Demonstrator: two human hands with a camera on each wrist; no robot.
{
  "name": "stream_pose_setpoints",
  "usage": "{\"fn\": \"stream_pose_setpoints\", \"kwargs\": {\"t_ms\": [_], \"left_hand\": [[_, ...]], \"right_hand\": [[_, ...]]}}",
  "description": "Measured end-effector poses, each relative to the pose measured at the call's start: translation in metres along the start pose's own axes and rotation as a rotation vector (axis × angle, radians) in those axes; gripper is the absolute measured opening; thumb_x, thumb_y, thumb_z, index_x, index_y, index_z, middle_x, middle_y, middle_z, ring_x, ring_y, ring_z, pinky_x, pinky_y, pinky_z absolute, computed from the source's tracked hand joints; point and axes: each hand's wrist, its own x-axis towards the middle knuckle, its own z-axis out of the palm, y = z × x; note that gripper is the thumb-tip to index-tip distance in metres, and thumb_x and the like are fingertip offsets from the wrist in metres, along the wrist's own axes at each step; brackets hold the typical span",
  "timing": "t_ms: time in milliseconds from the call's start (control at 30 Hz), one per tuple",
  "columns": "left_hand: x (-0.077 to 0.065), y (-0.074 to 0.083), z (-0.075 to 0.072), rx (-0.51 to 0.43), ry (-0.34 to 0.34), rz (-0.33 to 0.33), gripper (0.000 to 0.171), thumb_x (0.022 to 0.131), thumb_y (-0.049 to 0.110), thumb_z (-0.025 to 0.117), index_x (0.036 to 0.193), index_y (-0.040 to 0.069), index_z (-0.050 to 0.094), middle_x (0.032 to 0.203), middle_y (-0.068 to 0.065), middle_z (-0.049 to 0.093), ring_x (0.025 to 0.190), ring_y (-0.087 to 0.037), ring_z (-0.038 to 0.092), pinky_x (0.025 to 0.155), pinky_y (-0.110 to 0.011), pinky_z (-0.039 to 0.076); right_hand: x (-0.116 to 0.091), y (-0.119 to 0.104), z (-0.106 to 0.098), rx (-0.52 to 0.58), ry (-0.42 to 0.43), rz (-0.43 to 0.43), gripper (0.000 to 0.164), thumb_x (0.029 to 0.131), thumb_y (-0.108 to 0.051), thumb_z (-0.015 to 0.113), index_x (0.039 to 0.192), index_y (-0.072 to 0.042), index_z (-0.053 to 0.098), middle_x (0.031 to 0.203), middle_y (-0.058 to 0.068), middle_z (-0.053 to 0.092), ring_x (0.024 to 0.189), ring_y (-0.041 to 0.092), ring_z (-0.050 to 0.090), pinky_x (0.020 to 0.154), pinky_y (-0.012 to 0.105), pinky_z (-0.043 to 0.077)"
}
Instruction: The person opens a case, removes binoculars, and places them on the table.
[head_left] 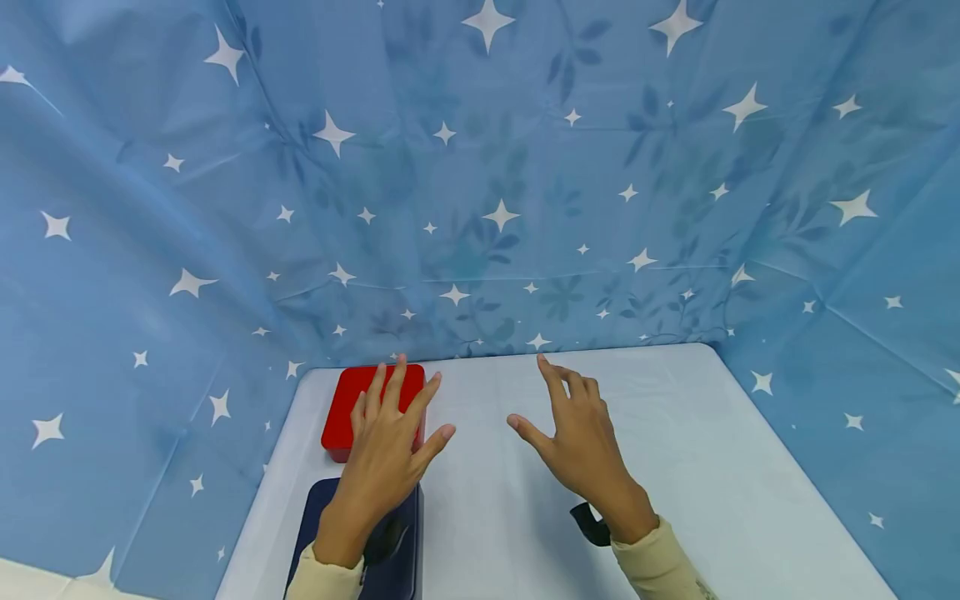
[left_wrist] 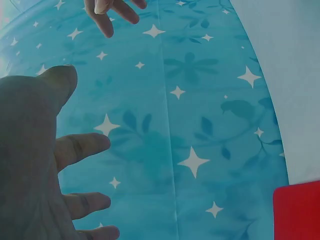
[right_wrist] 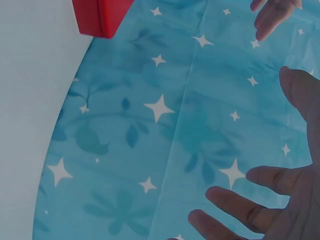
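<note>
My left hand (head_left: 387, 454) is raised with its fingers spread and holds nothing. In the head view it overlaps a red box (head_left: 351, 408) at the table's far left corner and a dark blue box (head_left: 318, 504) nearer to me. My right hand (head_left: 581, 437) hangs over the white table's middle, fingers apart, thumb pointing left, with nothing in its grasp. Both wrist views show the fingers extended and bare: the left hand (left_wrist: 30, 150) against the starry cloth, the right hand (right_wrist: 290, 200) likewise. Part of each box is hidden behind the left hand and forearm.
A white table (head_left: 705, 467) stretches out in front of me. Blue cloth (head_left: 480, 167) printed with white stars and leaves hangs behind it and along both sides. A black strap (head_left: 591, 525) shows at my right wrist.
</note>
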Motion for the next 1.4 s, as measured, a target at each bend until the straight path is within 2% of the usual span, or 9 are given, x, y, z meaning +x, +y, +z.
{"fn": "stream_pose_setpoints", "kwargs": {"t_ms": [200,367,533,667,933,1200,1400], "left_hand": [[-0.009,-0.006,0.0,-0.03,0.027,-0.022,0.071,0.09,0.057,0.062,0.153,0.032,0.04,0.167,-0.009,0.015,0.151,-0.04,0.017,0.111,-0.075,0.019],[-0.018,-0.01,0.002,-0.109,0.025,-0.082,0.069,0.088,0.054,0.067,0.15,0.03,0.045,0.164,-0.009,0.026,0.149,-0.035,0.023,0.109,-0.074,0.023],[-0.028,-0.013,0.005,-0.166,0.051,-0.131,0.066,0.087,0.055,0.069,0.146,0.03,0.051,0.161,-0.008,0.033,0.146,-0.034,0.028,0.108,-0.074,0.024],[-0.035,-0.017,0.007,-0.167,0.092,-0.136,0.064,0.086,0.053,0.071,0.143,0.028,0.055,0.158,-0.007,0.037,0.145,-0.032,0.031,0.109,-0.074,0.023],[-0.05,-0.025,0.013,-0.175,0.158,-0.174,0.064,0.082,0.047,0.078,0.139,0.022,0.06,0.153,-0.01,0.044,0.139,-0.034,0.037,0.106,-0.075,0.028],[-0.068,-0.034,0.02,-0.203,0.145,-0.271,0.07,0.076,0.052,0.081,0.138,0.026,0.06,0.149,-0.009,0.049,0.131,-0.031,0.044,0.097,-0.068,0.045],[-0.082,-0.042,0.021,-0.239,0.097,-0.356,0.075,0.076,0.057,0.079,0.14,0.025,0.058,0.15,-0.012,0.047,0.133,-0.037,0.041,0.1,-0.071,0.038]], "right_hand": [[-0.002,-0.01,0.01,0.053,-0.002,0.035,0.091,0.084,-0.063,0.069,0.156,-0.021,0.034,0.135,0.009,0.054,0.115,0.026,0.049,0.089,0.048,0.05],[-0.006,-0.02,0.021,0.09,-0.001,0.063,0.09,0.081,-0.06,0.074,0.155,-0.022,0.037,0.13,0.009,0.057,0.112,0.023,0.051,0.08,0.042,0.055],[-0.012,-0.029,0.032,0.115,-0.011,0.08,0.091,0.079,-0.06,0.076,0.153,-0.022,0.04,0.126,0.006,0.059,0.106,0.019,0.052,0.077,0.037,0.053],[-0.014,-0.035,0.039,0.128,-0.013,0.091,0.092,0.076,-0.061,0.078,0.152,-0.024,0.042,0.12,0.004,0.06,0.101,0.016,0.051,0.074,0.033,0.049],[-0.021,-0.051,0.054,0.16,-0.047,0.121,0.092,0.072,-0.061,0.081,0.15,-0.027,0.045,0.116,0.0,0.06,0.098,0.011,0.051,0.075,0.029,0.052],[-0.028,-0.061,0.067,0.2,-0.072,0.14,0.088,0.073,-0.063,0.079,0.148,-0.028,0.049,0.113,-0.004,0.058,0.091,0.004,0.047,0.07,0.023,0.049],[-0.033,-0.068,0.076,0.256,-0.108,0.175,0.089,0.071,-0.059,0.082,0.148,-0.03,0.048,0.112,-0.006,0.056,0.091,0.004,0.049,0.071,0.023,0.049]]}}
